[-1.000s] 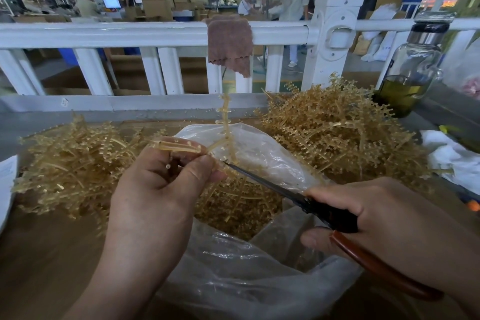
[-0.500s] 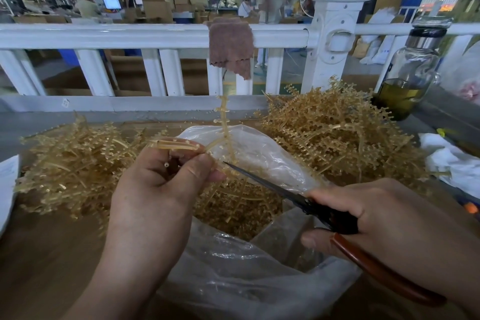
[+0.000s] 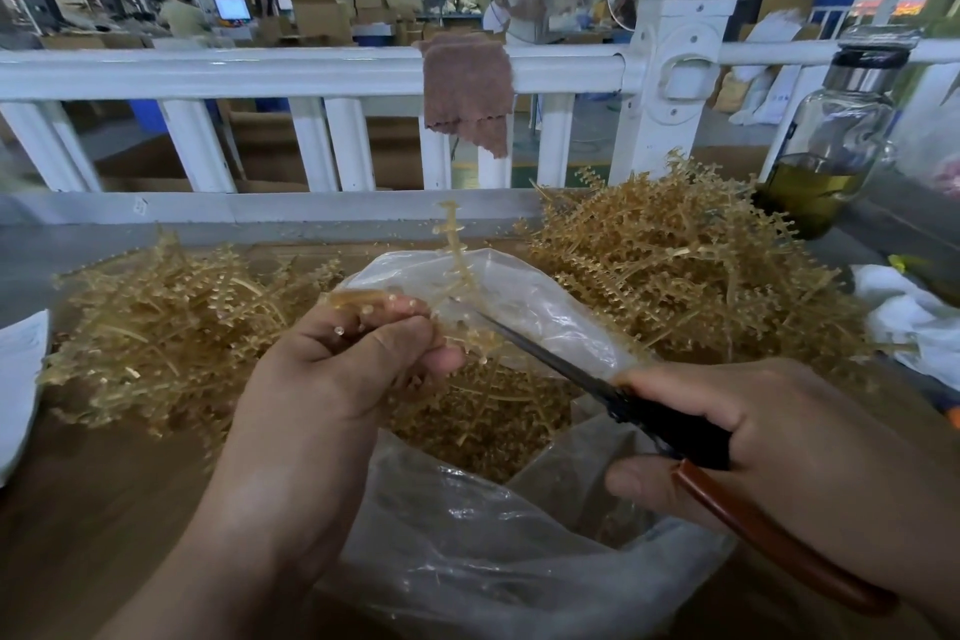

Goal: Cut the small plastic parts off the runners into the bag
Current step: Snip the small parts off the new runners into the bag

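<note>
Grip of the left hand (image 3: 332, 379) is clamped on a tan runner (image 3: 457, 270), thumb and fingers pinching its lower stem so the part-bearing branch stands up over the clear plastic bag (image 3: 519, 572); anything snipped should drop straight in. Grip of the right hand (image 3: 779, 442) is clamped on the scissors (image 3: 550, 359) handles. The blades read as one thin line with the tip at the runner stem just above the bag, and I cannot tell if a part sits between them. The bag mouth gapes toward the person, with a heap of cut parts (image 3: 483, 416) inside. On the table (image 3: 78, 509) a left pile (image 3: 156, 322) of runners lies left of the bag and a bigger right pile (image 3: 675, 270) lies right of it, both near for easy reach. A glass bottle (image 3: 831, 135) stands far right of the bag, clear of the work.
</note>
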